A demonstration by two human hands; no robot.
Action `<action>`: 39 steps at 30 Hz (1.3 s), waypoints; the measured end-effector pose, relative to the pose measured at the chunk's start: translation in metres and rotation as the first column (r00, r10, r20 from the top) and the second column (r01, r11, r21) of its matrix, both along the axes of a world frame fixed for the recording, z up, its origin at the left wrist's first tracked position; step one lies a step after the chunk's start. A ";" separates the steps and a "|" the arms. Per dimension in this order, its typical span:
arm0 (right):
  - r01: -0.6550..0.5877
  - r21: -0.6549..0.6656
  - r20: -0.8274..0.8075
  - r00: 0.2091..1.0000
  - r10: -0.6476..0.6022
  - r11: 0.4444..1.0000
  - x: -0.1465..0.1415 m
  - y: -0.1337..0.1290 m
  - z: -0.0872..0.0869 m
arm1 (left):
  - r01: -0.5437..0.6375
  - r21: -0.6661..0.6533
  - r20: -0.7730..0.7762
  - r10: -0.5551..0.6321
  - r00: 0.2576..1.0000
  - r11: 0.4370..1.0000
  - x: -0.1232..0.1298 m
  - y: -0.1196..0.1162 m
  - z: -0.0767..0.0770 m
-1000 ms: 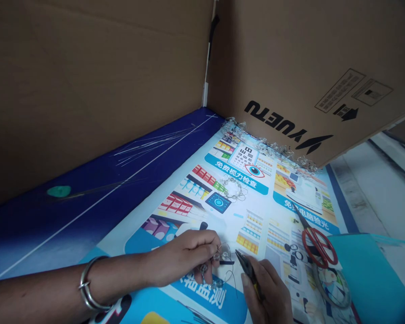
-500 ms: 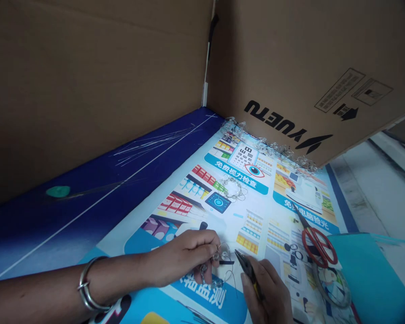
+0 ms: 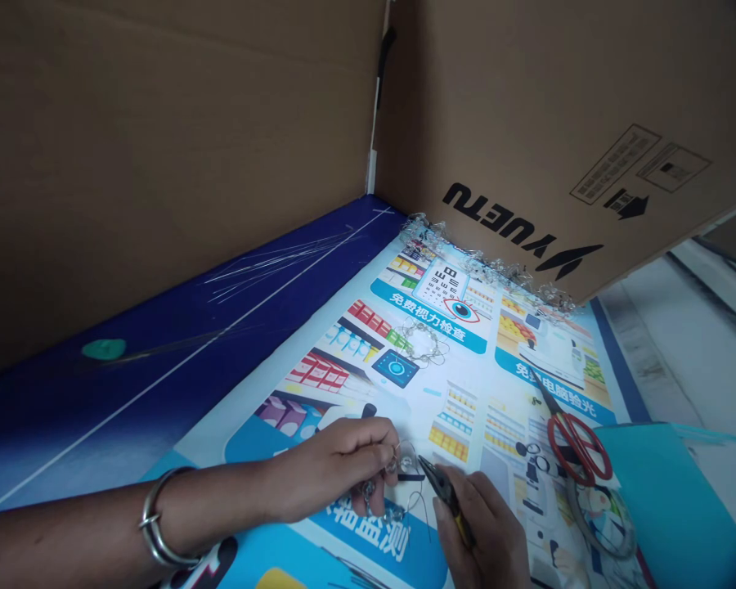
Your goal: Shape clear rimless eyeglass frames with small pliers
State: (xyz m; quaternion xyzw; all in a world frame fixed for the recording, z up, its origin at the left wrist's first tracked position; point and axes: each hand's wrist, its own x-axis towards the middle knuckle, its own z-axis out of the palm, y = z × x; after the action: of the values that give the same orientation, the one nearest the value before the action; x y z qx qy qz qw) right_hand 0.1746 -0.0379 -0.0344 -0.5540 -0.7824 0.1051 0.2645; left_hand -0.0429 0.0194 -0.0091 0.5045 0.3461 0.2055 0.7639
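My left hand point(image 3: 361, 462) is closed, pinching a piece of bent thin wire strung with clear beads point(image 3: 395, 514). Loops of the wire stick out to the right of the fingertips, and a loose end hangs down. In my right hand point(image 3: 484, 532) is a pair of pliers point(image 3: 446, 491) with dark jaws and yellow-and-black handles. The plier tips are at the wire loop, just right of my left fingertips; whether they grip the wire I cannot tell. My right palm hides part of the handles.
Red-handled scissors point(image 3: 573, 446) and a coil of wire point(image 3: 601, 519) lie at the right beside a turquoise sheet point(image 3: 668, 491). A beaded wire ring point(image 3: 423, 342) lies ahead, with several more point(image 3: 491, 270) along the cardboard wall point(image 3: 527, 123). Straight wires point(image 3: 270, 262) and a green lump point(image 3: 104, 349) are at left.
My right hand has moved slightly left with the pliers, bringing their tips closer to the wire loop. My left hand stays in place, still holding the beaded wire.
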 end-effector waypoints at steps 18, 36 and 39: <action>0.002 -0.023 -0.062 0.998 -0.004 1.000 0.003 0.000 0.003 | -0.028 -0.046 0.034 0.030 0.999 0.999 0.006 0.000 -0.004; -0.001 -0.011 -0.140 0.990 -0.001 1.000 0.009 0.001 0.010 | -0.041 -0.075 0.024 0.043 0.999 0.996 0.031 0.008 0.011; 0.008 -0.010 -0.171 0.985 -0.009 1.000 0.008 0.002 0.012 | -0.037 -0.089 0.018 0.039 0.999 0.995 0.035 0.010 0.008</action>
State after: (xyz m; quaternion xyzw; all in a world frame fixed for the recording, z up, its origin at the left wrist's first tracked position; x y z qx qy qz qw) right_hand 0.1826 -0.0361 -0.0219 -0.5474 -0.7539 0.1546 0.3287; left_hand -0.0080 0.0290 -0.0007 0.4612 0.3569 0.2093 0.7850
